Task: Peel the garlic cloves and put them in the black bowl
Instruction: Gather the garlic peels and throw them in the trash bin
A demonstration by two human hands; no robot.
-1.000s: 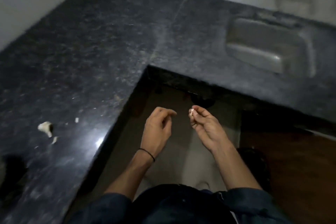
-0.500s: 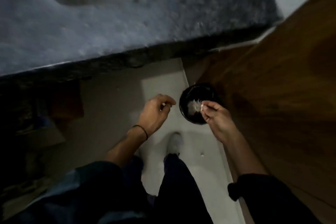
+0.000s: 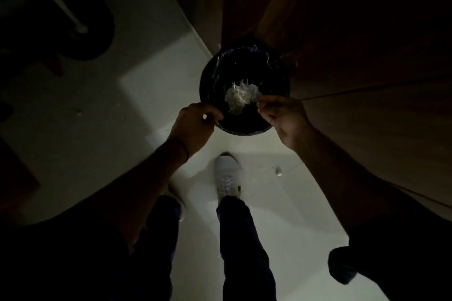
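A round black bin (image 3: 208, 80) with a shiny liner stands on the pale floor against a wooden panel. A heap of white garlic peel (image 3: 241, 95) lies inside it. My right hand (image 3: 286, 120) hovers over the bin's right rim, thumb and fingers pinching a thin sliver of peel (image 3: 258, 105). My left hand (image 3: 195, 124) is at the bin's left rim with its fingers curled; a small pale piece (image 3: 204, 117), which looks like a garlic clove, shows between thumb and fingers. No black bowl is in view.
Brown wooden panels (image 3: 354, 56) rise right of the bin. My grey shoe (image 3: 227, 176) stands on the floor just below it, with a small scrap (image 3: 278, 170) beside it. A dark round object (image 3: 93, 29) and a pale rod lie at the upper left.
My view swung from the dark counter and sink down to the floor bin. Both hands came lower over the bin, the right one still pinching the peel.
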